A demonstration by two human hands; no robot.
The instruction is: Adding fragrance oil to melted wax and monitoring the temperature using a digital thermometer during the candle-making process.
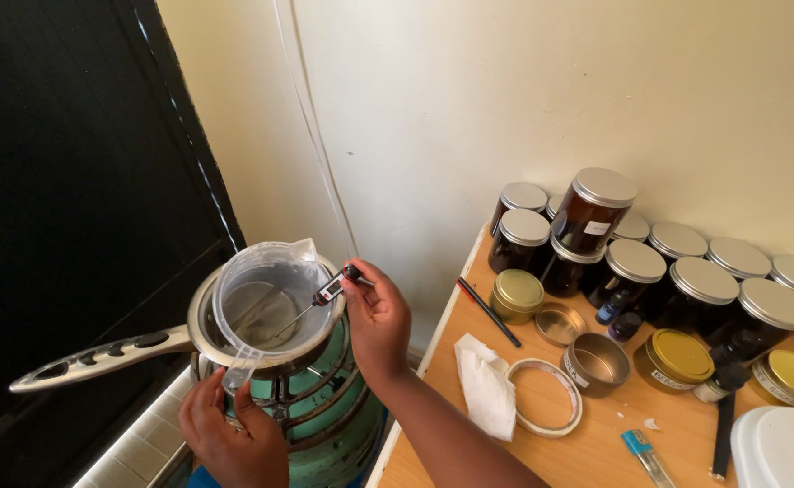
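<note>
Nearest the camera, the left hand [233, 434] was closed around the handle of a clear plastic measuring jug [266, 303], gripping it from below at the jug's near side. The jug sat inside a steel saucepan [205, 330] with a long slotted handle pointing left, and the pan rested on the grate of a green gas burner [325, 398]. Just beside it, the right hand [377, 318] pinched the head of a digital probe thermometer [329, 291] between thumb and fingertips, its thin metal probe slanting down into the jug.

To the right stood a wooden table [596, 434]. On its near part lay a crumpled white tissue [487, 384], a roll of tape [544, 396] and a small blue-capped tube [643, 452]. Farther in sat an open empty tin [596, 363], gold-lidded tins [517, 294] and a red pencil [487, 310]. Against the cream wall [505, 90] at the back stood a cluster of dark amber jars [634, 271] with silver lids, one stacked on top of others.
</note>
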